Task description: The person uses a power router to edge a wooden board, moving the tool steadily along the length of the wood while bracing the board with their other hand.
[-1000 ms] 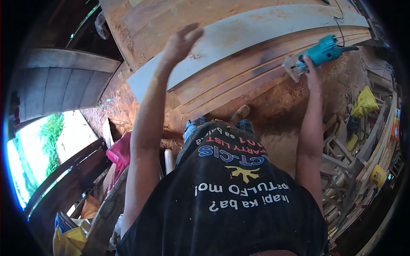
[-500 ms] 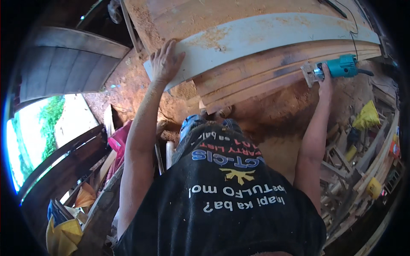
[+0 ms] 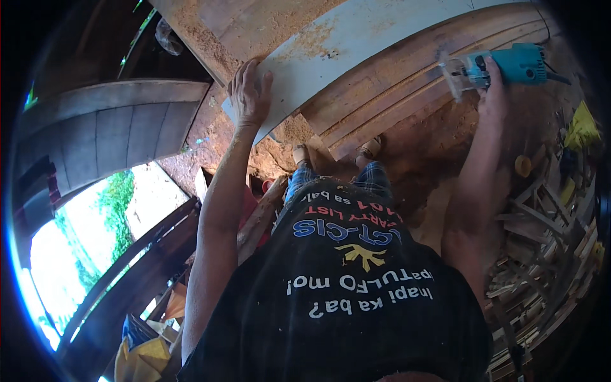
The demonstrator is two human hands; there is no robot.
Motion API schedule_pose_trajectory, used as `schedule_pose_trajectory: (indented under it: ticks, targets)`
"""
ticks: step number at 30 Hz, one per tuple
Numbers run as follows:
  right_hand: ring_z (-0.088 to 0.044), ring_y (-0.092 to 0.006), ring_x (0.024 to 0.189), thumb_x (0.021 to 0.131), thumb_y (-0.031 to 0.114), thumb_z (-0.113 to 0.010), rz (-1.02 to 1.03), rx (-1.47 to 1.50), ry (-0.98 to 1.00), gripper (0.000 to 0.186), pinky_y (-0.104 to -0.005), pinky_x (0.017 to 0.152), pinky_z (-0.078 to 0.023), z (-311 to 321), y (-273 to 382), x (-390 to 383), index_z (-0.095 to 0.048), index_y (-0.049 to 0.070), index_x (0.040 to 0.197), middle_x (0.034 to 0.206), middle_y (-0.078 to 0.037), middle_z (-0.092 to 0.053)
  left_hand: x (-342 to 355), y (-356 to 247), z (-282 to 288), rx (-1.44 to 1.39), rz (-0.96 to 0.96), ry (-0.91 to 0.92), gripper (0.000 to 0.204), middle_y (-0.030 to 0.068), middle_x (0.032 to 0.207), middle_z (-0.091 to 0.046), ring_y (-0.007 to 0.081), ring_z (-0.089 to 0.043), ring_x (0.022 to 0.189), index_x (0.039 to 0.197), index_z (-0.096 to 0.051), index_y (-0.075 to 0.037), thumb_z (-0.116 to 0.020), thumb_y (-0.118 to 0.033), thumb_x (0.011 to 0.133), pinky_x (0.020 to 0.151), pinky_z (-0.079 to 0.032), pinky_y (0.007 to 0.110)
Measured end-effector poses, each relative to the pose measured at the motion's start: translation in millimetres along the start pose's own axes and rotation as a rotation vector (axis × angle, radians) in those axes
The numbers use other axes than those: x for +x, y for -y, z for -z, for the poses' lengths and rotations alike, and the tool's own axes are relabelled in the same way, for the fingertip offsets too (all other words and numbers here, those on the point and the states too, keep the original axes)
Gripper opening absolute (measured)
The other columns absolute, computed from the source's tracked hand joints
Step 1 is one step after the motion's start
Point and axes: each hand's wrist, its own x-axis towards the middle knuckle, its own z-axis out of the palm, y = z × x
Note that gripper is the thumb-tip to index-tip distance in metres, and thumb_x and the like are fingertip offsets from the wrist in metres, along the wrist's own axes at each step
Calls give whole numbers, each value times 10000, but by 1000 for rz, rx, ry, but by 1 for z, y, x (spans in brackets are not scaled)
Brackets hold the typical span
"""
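My left hand (image 3: 249,97) lies on the left end of a long white board (image 3: 321,51), fingers stretched over its surface and thumb apart. In my right hand (image 3: 492,89) is a teal trim router (image 3: 517,65) with a clear base, held on its side with the base pointing left. The router hangs near the grooved brown wooden panel (image 3: 401,89) under the white board; whether it touches the panel I cannot tell. Its cord (image 3: 559,77) runs off to the right. Sawdust (image 3: 312,41) is scattered on the white board.
A wooden work surface (image 3: 235,28) dusted with sawdust extends beyond the board. My feet (image 3: 369,148) stand on the dirt floor below the panel. At the right are piled wood scraps (image 3: 541,216) and a yellow bag (image 3: 582,127). Grey panelling (image 3: 108,118) stands at the left.
The whole view has tilted and shifted, with more of my feet showing. My right hand has carried the router slightly farther from my body. My left hand stays on the board's end.
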Motion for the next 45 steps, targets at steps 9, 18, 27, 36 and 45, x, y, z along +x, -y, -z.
schedule_pose_trajectory:
  ticks: [9, 18, 27, 36, 45]
  targets:
    - [-608, -160, 1010, 786, 162, -775, 66, 255, -50, 443, -322, 918, -468, -24, -41, -121, -586, 71, 1176, 1077, -32, -635, -5, 9, 20, -335, -157, -68, 282, 143, 1192, -625, 329, -554, 1168, 1142, -625, -60, -632, -196, 895, 1033, -382, 438]
    - [-604, -145, 914, 786, 123, -761, 268, 120, -105, 517, -295, 754, -507, -32, -48, -204, -510, 62, 1233, 1054, -36, -591, -135, 8, 84, -473, -484, 318, 167, 74, 821, -656, 265, -641, 795, 934, -669, -54, -696, -48, 769, 741, -506, 388]
    - [-603, -161, 925, 788, 110, -767, 383, -22, 20, 430, -335, 849, -492, -72, -71, -232, -556, 6, 1149, 1043, -61, -611, -106, 27, 94, -423, -552, 241, 175, 83, 814, -659, 272, -642, 786, 924, -675, -45, -743, -42, 762, 703, -509, 372]
    - [-663, -182, 884, 803, 103, -753, 493, -69, 186, 397, -335, 802, -542, -131, -96, -226, -536, 10, 1122, 974, -93, -668, -16, -23, 31, -511, -762, 268, 380, 65, 1236, -613, 296, -535, 1209, 1149, -649, -132, -745, -238, 798, 1017, -390, 449]
    - [-663, -203, 893, 740, 169, -814, 541, -245, 42, 542, -358, 810, -538, -145, -118, -216, -507, 5, 1155, 1014, -112, -667, 7, -29, -5, -373, -913, 373, 371, 31, 1326, -573, 265, -445, 1321, 1199, -657, -280, -703, -364, 840, 1127, -252, 531]
